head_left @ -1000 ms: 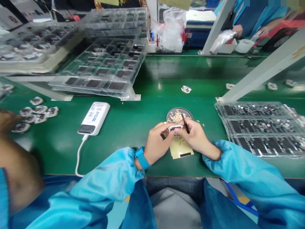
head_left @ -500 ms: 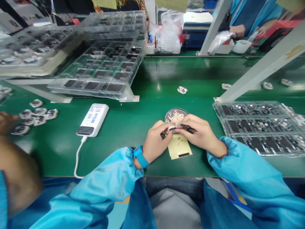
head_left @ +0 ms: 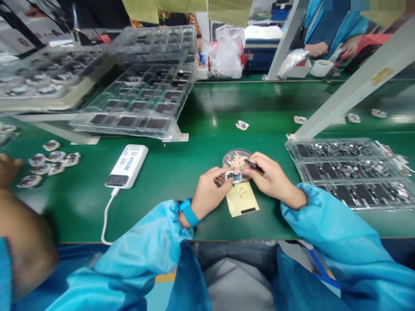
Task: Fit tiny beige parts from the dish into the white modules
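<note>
Green workbench [head_left: 201, 108], glossy top. Items lying on it: 1 white power bank [head_left: 126, 166] with white cable [head_left: 105, 220]; 1 round mesh dish [head_left: 236, 159] holding small pale pieces; 1 yellow sheet [head_left: 242, 199] with a black strip; 1 clear plastic tray [head_left: 346, 170], loaded; small white parts [head_left: 48, 162], 7 clustered at left, 1 [head_left: 242, 125] mid-bench, 3 [head_left: 354, 118] far right.

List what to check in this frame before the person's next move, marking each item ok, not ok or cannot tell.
1. Left hand grips the small white component at the fingertips: ok.
2. Right hand holds the slim black tool: ok.
3. Tip of the tool touches the component: cannot tell.
4. Round mesh dish of small parts sits just beyond the hands: ok.
5. Yellow sheet below the hands is free of loose pieces: not ok, a few small pieces lie on it.
6. Clear tray to the right stands apart from the right hand: ok.
</note>
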`<control>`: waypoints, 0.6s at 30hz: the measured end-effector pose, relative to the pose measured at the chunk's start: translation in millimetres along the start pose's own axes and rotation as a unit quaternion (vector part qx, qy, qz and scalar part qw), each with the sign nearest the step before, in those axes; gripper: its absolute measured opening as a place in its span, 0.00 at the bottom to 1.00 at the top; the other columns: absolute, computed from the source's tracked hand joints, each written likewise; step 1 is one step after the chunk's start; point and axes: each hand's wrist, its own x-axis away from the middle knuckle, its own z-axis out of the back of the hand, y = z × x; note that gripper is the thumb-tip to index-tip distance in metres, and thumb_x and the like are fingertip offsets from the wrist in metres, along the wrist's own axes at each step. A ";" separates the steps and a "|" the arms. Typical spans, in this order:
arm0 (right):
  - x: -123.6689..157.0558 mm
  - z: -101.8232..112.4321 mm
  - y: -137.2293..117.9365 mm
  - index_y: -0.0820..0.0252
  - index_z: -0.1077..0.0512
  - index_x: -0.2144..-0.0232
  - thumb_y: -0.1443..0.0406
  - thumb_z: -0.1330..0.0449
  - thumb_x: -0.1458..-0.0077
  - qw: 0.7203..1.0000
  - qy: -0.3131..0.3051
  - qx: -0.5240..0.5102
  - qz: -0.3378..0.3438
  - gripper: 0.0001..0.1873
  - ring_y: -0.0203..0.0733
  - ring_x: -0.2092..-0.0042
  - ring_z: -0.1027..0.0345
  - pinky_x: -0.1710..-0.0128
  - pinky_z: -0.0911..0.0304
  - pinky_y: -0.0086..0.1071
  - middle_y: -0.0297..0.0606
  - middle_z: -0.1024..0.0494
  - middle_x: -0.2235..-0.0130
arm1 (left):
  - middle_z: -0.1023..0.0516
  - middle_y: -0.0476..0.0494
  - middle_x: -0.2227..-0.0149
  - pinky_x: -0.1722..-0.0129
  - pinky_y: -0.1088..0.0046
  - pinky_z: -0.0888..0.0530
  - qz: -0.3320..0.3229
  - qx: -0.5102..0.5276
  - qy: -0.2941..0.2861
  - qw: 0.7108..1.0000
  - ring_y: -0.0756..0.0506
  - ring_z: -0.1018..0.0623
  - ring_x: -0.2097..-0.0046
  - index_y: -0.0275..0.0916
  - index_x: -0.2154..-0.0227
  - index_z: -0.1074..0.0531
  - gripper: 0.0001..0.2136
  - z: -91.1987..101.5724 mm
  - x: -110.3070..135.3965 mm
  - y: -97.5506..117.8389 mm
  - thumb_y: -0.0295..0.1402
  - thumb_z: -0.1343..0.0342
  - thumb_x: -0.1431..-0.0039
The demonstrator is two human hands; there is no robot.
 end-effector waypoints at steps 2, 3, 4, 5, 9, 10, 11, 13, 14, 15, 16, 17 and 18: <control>-2.7 3.9 3.4 0.58 0.29 0.63 0.64 0.42 0.34 0.999 0.012 0.017 -0.028 0.04 0.41 0.61 0.32 0.61 0.36 0.35 0.38 0.28 0.63 | 0.23 0.46 0.66 0.69 0.76 0.27 0.008 0.009 0.002 1.000 0.52 0.27 0.70 0.37 0.56 0.19 0.12 0.4 -1.3 0.3 0.27 0.40 0.43; -3.8 5.1 4.0 0.59 0.29 0.63 0.64 0.43 0.34 0.999 0.015 0.023 -0.036 0.05 0.41 0.62 0.33 0.61 0.36 0.35 0.38 0.28 0.63 | 0.23 0.46 0.67 0.70 0.76 0.28 0.005 0.012 0.004 1.000 0.52 0.27 0.70 0.37 0.57 0.19 0.11 0.6 -1.8 0.3 0.28 0.40 0.43; -4.5 5.5 3.7 0.59 0.28 0.63 0.64 0.43 0.34 0.999 0.019 0.021 -0.035 0.06 0.41 0.62 0.33 0.61 0.36 0.35 0.38 0.28 0.64 | 0.23 0.46 0.67 0.70 0.76 0.28 -0.001 0.012 0.005 1.000 0.52 0.27 0.70 0.37 0.57 0.19 0.11 0.7 -2.3 0.3 0.28 0.40 0.43; -4.9 5.2 2.6 0.59 0.27 0.62 0.64 0.43 0.34 0.999 0.023 0.013 -0.028 0.06 0.41 0.61 0.32 0.61 0.36 0.35 0.38 0.27 0.63 | 0.24 0.46 0.67 0.70 0.76 0.28 -0.010 0.010 0.007 1.000 0.52 0.27 0.71 0.37 0.58 0.19 0.11 0.6 -2.7 0.3 0.28 0.40 0.43; -3.5 -1.9 -3.5 0.58 0.25 0.60 0.64 0.38 0.37 0.999 0.028 -0.037 0.025 0.04 0.42 0.58 0.30 0.58 0.33 0.36 0.39 0.25 0.61 | 0.25 0.47 0.68 0.70 0.76 0.28 -0.044 -0.011 0.006 0.999 0.51 0.27 0.70 0.38 0.58 0.19 0.10 -1.4 -2.4 0.3 0.28 0.41 0.42; -2.7 -4.3 -4.1 0.57 0.25 0.60 0.63 0.37 0.38 0.998 0.025 -0.043 0.035 0.05 0.42 0.57 0.30 0.57 0.33 0.36 0.39 0.24 0.61 | 0.24 0.46 0.67 0.70 0.76 0.28 -0.048 -0.014 0.005 0.999 0.51 0.27 0.70 0.39 0.58 0.19 0.10 -2.1 -2.0 0.3 0.28 0.41 0.42; -1.9 -6.5 -4.0 0.57 0.25 0.60 0.63 0.37 0.38 0.998 0.022 -0.046 0.041 0.05 0.43 0.56 0.29 0.57 0.33 0.36 0.39 0.24 0.60 | 0.24 0.46 0.67 0.69 0.75 0.28 -0.051 -0.016 0.005 0.999 0.51 0.27 0.69 0.39 0.58 0.19 0.10 -2.7 -1.7 0.3 0.28 0.41 0.41; -0.5 -10.0 -2.6 0.57 0.25 0.60 0.63 0.36 0.38 0.997 0.017 -0.054 0.049 0.05 0.42 0.56 0.29 0.56 0.32 0.36 0.39 0.24 0.60 | 0.23 0.46 0.67 0.69 0.75 0.29 -0.057 -0.024 0.004 0.998 0.51 0.28 0.69 0.40 0.58 0.19 0.09 -3.6 -1.0 0.2 0.29 0.40 0.40; 0.2 -11.2 -1.5 0.57 0.25 0.60 0.63 0.36 0.38 0.997 0.016 -0.058 0.050 0.05 0.42 0.56 0.29 0.56 0.32 0.36 0.39 0.24 0.60 | 0.23 0.46 0.67 0.69 0.75 0.30 -0.062 -0.030 0.004 0.998 0.51 0.28 0.69 0.40 0.59 0.19 0.08 -3.7 -0.7 0.1 0.29 0.40 0.40; 0.7 -11.9 -0.6 0.57 0.25 0.60 0.63 0.36 0.38 0.997 0.017 -0.061 0.051 0.05 0.42 0.56 0.29 0.56 0.32 0.36 0.39 0.24 0.60 | 0.24 0.47 0.68 0.69 0.75 0.30 -0.067 -0.037 0.005 0.997 0.51 0.29 0.69 0.40 0.59 0.19 0.08 -3.6 -0.5 0.0 0.29 0.40 0.40; 1.2 -12.3 0.1 0.57 0.25 0.60 0.63 0.36 0.38 0.997 0.018 -0.061 0.052 0.05 0.41 0.56 0.29 0.57 0.32 0.36 0.39 0.24 0.60 | 0.25 0.47 0.68 0.69 0.75 0.30 -0.073 -0.043 0.007 0.996 0.51 0.29 0.69 0.40 0.60 0.20 0.08 -3.3 -0.3 -0.2 0.28 0.40 0.40; 1.5 -12.4 0.4 0.57 0.25 0.59 0.63 0.36 0.38 0.997 0.018 -0.059 0.053 0.05 0.41 0.57 0.29 0.57 0.32 0.35 0.39 0.24 0.60 | 0.25 0.48 0.69 0.69 0.76 0.30 -0.080 -0.048 0.011 0.996 0.51 0.29 0.69 0.40 0.60 0.20 0.07 -2.9 -0.2 -0.3 0.28 0.40 0.40; 1.8 -12.3 0.1 0.56 0.25 0.59 0.63 0.36 0.38 0.997 0.016 -0.055 0.053 0.05 0.41 0.57 0.29 0.57 0.32 0.35 0.38 0.24 0.60 | 0.26 0.48 0.69 0.69 0.76 0.30 -0.087 -0.052 0.015 0.995 0.51 0.29 0.69 0.40 0.60 0.20 0.07 -2.4 -0.1 -0.4 0.27 0.40 0.40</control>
